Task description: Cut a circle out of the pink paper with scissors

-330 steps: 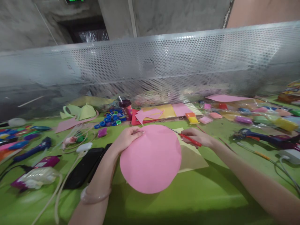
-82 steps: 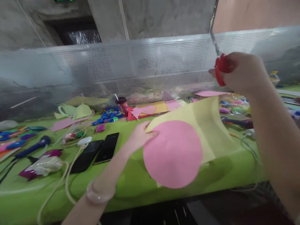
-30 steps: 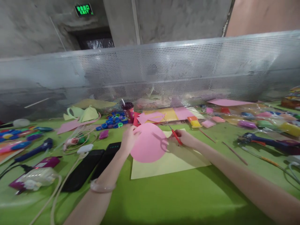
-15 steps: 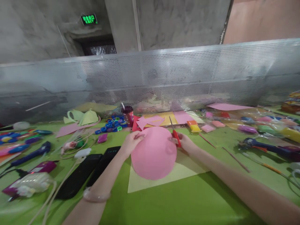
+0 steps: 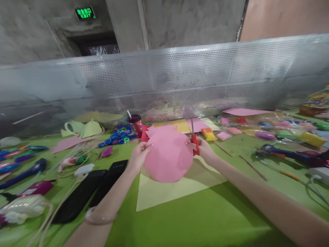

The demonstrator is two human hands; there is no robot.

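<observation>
A round pink paper disc is held up between my two hands. My left hand pinches its left edge between thumb and fingers. My right hand grips red-handled scissors, blades pointing up and away, and its fingertips also touch the disc's right edge. Below the disc lies a pale yellow paper sheet on the green table. Pink paper scraps show just behind the disc's upper edge.
Black power banks lie left of my left forearm, with cables nearby. Blue rings and a lidded cup stand behind. Clay packets and a glue gun are at right. A perforated metal panel borders the back.
The disc has tilted and now looks shorter, with both hands still at its edges. The scissors have turned more upright. The whole view has shifted slightly.
</observation>
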